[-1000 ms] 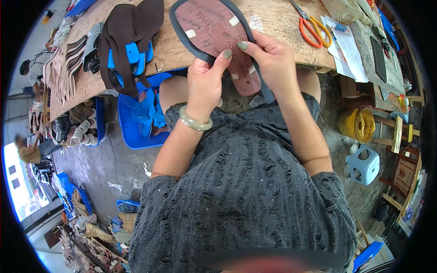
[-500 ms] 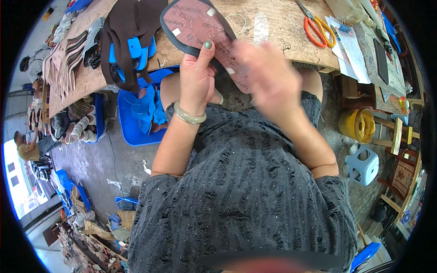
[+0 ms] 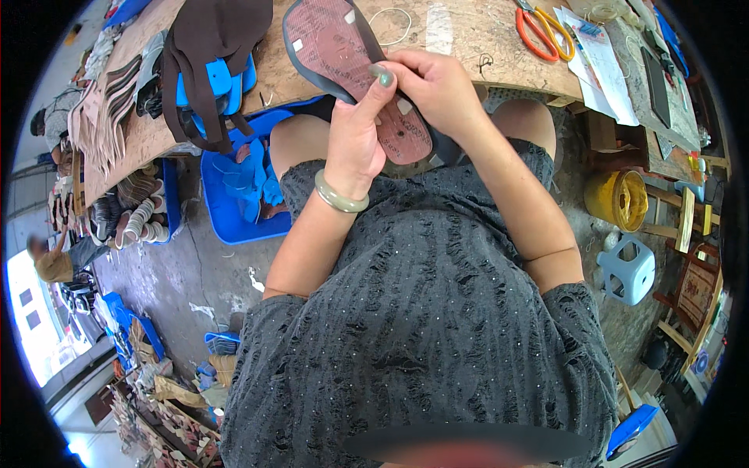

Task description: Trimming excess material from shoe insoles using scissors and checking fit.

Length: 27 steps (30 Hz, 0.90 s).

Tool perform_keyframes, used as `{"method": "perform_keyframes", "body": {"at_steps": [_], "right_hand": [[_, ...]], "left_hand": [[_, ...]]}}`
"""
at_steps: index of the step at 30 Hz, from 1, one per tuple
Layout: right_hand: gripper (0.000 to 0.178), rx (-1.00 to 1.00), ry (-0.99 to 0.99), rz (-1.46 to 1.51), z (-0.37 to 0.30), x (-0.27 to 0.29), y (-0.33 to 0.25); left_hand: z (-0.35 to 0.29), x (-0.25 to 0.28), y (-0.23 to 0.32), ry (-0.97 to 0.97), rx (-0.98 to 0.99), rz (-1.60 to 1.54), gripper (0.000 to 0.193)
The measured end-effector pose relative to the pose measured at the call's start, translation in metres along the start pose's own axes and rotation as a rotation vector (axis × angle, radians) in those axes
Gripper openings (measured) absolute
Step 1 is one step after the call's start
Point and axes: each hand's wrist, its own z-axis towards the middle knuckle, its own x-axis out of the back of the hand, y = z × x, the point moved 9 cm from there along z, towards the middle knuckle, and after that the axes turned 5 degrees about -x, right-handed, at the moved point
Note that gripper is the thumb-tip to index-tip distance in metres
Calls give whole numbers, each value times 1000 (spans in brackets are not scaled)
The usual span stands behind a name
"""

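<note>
Head view: the left hand (image 3: 357, 140) and right hand (image 3: 438, 90) both grip a reddish, dark-rimmed shoe sole (image 3: 334, 48) over the worktable's (image 3: 488, 35) near edge, thumbs perhaps touching; scissors (image 3: 534, 10) lie toward the worktable's right.

Scissors (image 3: 546, 33) lie on the counter (image 3: 499, 66) right of the sole (image 3: 339, 51), papers (image 3: 606, 74) beside them, straps (image 3: 214, 31) to its left; on the floor (image 3: 175, 265), a tub (image 3: 246, 232), left, and stool (image 3: 630, 273), right.

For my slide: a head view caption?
Left hand and right hand hold a reddish sole beside a wooden table.
</note>
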Motion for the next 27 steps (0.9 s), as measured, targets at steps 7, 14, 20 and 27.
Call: {"method": "perform_keyframes", "body": {"at_steps": [7,14,20,27], "right_hand": [[40,-81,-246,404,-29,5,31],[38,-288,-509,323,-73,-3,33],[42,-100,-157,-1,-69,33,20],[31,-300,-124,792,-61,25,19]], "left_hand": [[6,-7,11,19,-29,-1,23],[5,-8,8,0,-40,13,19],[2,-21,15,-4,-52,133,13],[-1,-29,34,-47,-185,108,14]]}}
